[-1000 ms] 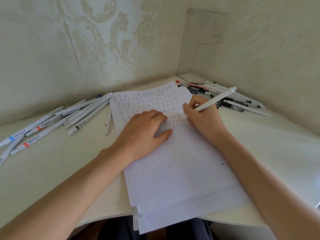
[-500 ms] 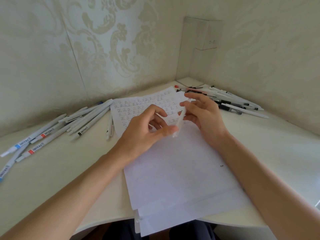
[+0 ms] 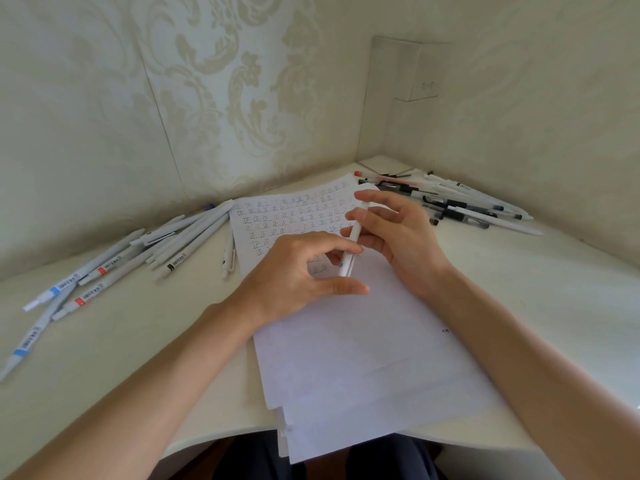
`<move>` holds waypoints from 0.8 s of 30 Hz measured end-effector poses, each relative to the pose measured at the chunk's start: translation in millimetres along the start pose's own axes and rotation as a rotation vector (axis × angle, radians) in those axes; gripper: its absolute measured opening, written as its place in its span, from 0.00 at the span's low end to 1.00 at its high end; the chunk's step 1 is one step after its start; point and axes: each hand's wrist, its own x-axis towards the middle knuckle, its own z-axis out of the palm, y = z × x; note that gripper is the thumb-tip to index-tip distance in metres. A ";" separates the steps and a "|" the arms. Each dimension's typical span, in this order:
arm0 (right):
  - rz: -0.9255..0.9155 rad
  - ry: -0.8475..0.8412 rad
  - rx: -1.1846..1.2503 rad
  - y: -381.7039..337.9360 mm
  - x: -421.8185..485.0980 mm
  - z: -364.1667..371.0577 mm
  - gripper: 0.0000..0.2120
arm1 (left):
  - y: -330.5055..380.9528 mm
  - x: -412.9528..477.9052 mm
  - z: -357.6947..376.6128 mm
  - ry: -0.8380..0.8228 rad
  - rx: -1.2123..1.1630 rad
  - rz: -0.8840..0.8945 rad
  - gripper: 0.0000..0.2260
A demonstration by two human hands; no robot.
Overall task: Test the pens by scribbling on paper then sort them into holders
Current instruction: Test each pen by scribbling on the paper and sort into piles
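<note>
Patterned wallpaper (image 3: 225,98) backs a white corner desk (image 3: 519,306) in the head view. On it lies a stack of paper (image 3: 363,358), its far part filled with rows of test marks. Above the sheet, both hands hold a white pen (image 3: 355,233). The right hand (image 3: 401,233) grasps its upper half in loosely bent fingers, and the left hand (image 3: 291,275) curls its fingertips on the lower end. So light a hold could let it slip and roll away. No holders show. With a left heap of pens (image 3: 180,237) and a right heap of pens (image 3: 460,206) lying loose, tested and untested could get mixed.
</note>
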 end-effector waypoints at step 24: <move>-0.163 0.004 -0.510 3.8 -0.6 -1.9 0.14 | -37.0 -20.0 -85.9 0.742 0.781 -0.596 0.08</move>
